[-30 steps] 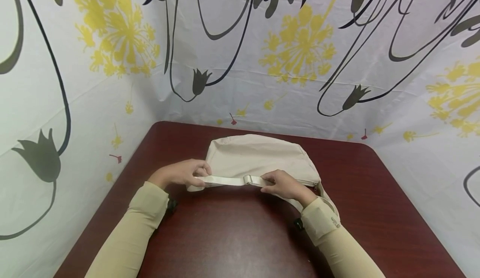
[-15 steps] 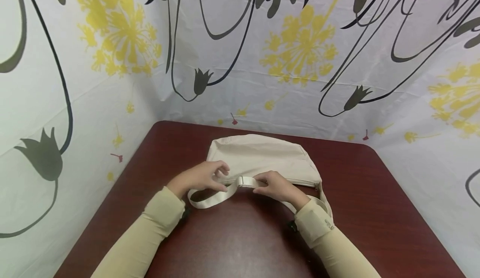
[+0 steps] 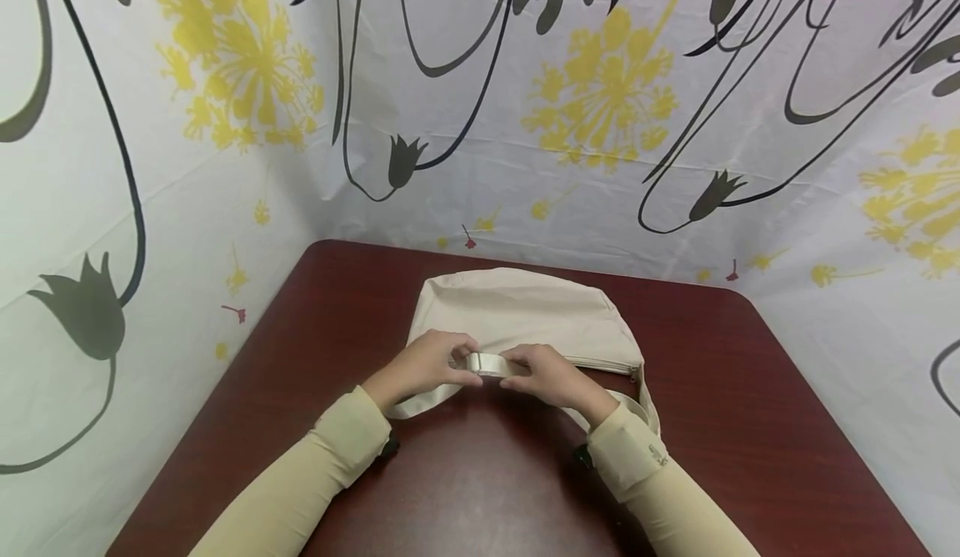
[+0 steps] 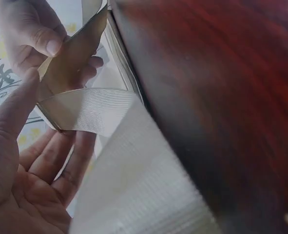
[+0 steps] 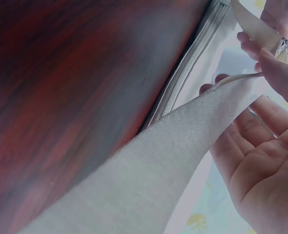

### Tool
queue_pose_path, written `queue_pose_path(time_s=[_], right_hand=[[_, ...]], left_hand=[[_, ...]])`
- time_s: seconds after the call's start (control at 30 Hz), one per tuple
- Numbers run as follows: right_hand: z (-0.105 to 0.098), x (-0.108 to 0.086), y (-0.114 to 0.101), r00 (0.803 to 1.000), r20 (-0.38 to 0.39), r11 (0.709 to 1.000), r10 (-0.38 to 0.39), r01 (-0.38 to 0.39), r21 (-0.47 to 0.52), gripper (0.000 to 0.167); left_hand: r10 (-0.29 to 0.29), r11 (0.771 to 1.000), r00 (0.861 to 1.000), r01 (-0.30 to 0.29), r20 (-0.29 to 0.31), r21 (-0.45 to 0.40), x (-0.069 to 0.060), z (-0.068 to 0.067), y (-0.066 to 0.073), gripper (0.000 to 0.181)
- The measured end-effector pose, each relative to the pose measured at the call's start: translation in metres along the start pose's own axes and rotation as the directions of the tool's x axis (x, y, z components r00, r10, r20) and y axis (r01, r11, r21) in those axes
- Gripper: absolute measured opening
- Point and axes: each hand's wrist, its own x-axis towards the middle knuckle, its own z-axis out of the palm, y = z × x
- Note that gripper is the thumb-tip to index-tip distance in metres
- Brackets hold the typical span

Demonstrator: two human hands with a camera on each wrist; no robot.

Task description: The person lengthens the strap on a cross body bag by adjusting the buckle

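A cream fabric bag (image 3: 525,311) lies on the table, its zipper edge toward me. Its webbing strap (image 3: 495,365) is lifted in front of that edge, and a metal slider buckle (image 3: 474,362) sits on it. My left hand (image 3: 429,365) pinches the strap at the buckle between thumb and fingers. Close beside it, my right hand (image 3: 552,376) pinches the strap just right of the buckle. In the left wrist view a loop of strap (image 4: 144,170) hangs close to the camera. The right wrist view shows the strap running past the zipper (image 5: 182,73).
The dark red table (image 3: 465,474) has rounded far corners. A white curtain (image 3: 465,107) with yellow and grey plant prints surrounds it on the far side, left and right. The strap's right part loops below the bag's right end.
My left hand let go of the strap further left, moved right and took hold at the buckle. The left part of the strap sagged into a loop. My right hand kept its grip, shifting slightly.
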Motion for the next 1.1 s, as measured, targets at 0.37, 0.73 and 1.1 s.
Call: queue_pose_path(time_s=[0.37, 0.73, 1.1], right_hand=[[0.004, -0.003, 0.003, 0.995, -0.093, 0.998, -0.048, 0.051, 0.038, 0.025], [0.011, -0.003, 0.001, 0.998, -0.058, 1.0, -0.006, 0.005, -0.02, 0.026], [0.008, -0.003, 0.004, 0.992, -0.109, 0.997, -0.069, 0.067, -0.023, 0.024]], left_hand=[[0.035, 0.999, 0.999, -0.035, -0.04, -0.01, 0.001, -0.002, -0.004, 0.033], [0.018, 0.999, 1.0, -0.019, -0.018, -0.039, 0.002, -0.004, -0.003, 0.032], [0.031, 0.997, 1.0, -0.03, 0.002, -0.068, 0.001, -0.004, -0.005, 0.031]])
